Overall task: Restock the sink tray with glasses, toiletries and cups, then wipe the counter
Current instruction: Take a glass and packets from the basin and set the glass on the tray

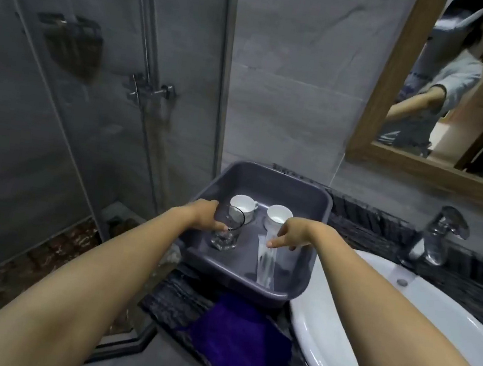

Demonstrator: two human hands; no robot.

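Restocking is looking nearly done: two cups are sitting at the tray's far edge, left hand gripping a glass by its left edge, right hand pinching a packet near its right. Wiping is yet to come: the cloth is lying unused on the counter.

The left hand has its far fingers hidden behind the clear glass tumbler, which also covers part of the white ceramic cup behind it. The right hand hides the top of the clear plastic toiletry packet, so its grip cannot be told; the packet's contents are blurred.
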